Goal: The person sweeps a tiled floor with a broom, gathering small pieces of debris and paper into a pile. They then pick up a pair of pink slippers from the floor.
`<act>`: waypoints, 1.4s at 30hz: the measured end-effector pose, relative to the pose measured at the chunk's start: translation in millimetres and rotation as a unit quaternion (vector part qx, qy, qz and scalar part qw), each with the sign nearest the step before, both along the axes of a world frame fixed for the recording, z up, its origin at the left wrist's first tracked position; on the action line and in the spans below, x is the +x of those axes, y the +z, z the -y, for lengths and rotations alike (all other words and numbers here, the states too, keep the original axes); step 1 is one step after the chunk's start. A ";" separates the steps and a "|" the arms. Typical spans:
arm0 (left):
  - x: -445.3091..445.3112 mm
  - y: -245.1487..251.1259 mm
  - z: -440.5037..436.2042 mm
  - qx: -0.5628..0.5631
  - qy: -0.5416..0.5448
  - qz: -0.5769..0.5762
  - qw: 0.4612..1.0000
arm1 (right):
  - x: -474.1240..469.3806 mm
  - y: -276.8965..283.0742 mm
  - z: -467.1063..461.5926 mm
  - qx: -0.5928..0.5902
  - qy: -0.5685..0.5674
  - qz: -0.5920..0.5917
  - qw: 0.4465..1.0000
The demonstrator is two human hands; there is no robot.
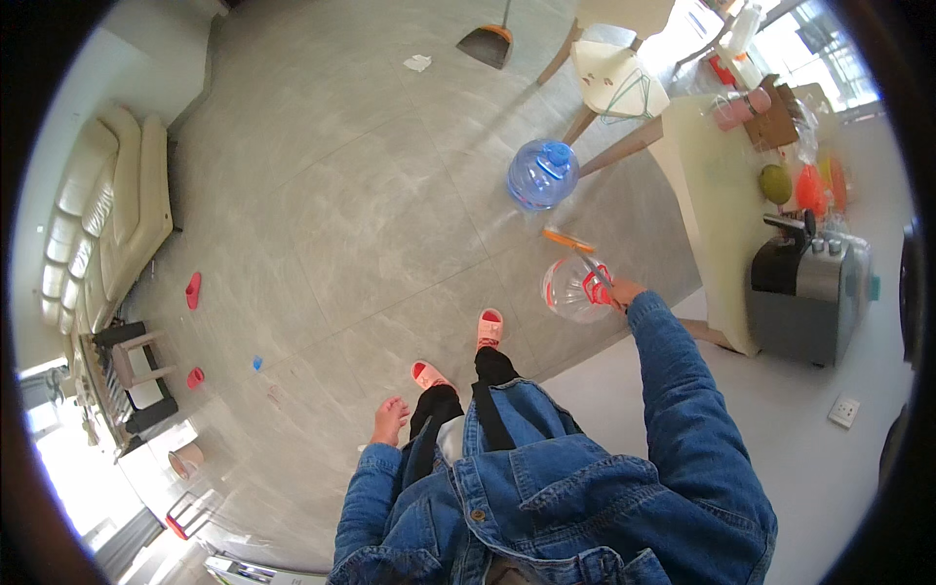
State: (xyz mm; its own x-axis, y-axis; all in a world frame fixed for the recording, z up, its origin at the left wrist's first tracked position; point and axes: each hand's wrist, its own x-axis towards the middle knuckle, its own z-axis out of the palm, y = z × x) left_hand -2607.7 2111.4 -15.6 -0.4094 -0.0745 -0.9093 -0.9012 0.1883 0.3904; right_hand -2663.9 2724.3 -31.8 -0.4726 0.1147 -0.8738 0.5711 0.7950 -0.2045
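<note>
My right hand (pixel 625 292) is closed around the grey handle of a broom or similar tool with an orange head (pixel 569 240). The handle passes over a clear plastic water jug (pixel 567 292) with a red cap and handle, which stands on the floor just beside that hand. A blue water jug (pixel 537 179) stands farther off, by the table leg. My left hand (pixel 392 418) hangs low at my side with nothing in it, its fingers loosely curled and apart.
A table (pixel 720 219) at the right bears a grey appliance (pixel 801 292), fruit and bags. A chair (pixel 607 66) holds a hanger. A dustpan (pixel 486 45) and crumpled paper (pixel 417 63) lie on the floor ahead. A cream sofa (pixel 110 212), pink slippers (pixel 193 290) and a stool (pixel 139 358) are at the left.
</note>
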 end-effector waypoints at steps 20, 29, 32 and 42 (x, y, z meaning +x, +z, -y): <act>33.3 -5.5 40.9 0.024 0.057 -0.001 0.998 | -39.2 -3.3 139.1 -0.294 0.140 -0.384 0.864; 83.9 -18.4 84.0 0.013 0.133 0.044 0.990 | -88.6 -32.9 371.5 -0.376 -0.218 -0.127 0.892; 90.7 -24.8 95.2 0.018 0.166 0.036 0.985 | -87.5 -18.6 375.1 -0.451 -0.514 0.130 0.718; 66.2 -32.2 166.0 0.041 0.151 -0.026 0.987 | -63.3 63.8 378.0 -0.362 -0.523 0.017 0.771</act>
State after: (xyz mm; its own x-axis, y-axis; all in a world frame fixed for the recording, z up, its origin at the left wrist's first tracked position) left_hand -2541.5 1945.4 -47.8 -0.4264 -0.1273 -0.8955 -0.8896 -0.1198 0.4407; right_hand -2727.2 2346.3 31.9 -0.4285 -0.1058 -0.8973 0.8367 -0.4214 -0.3499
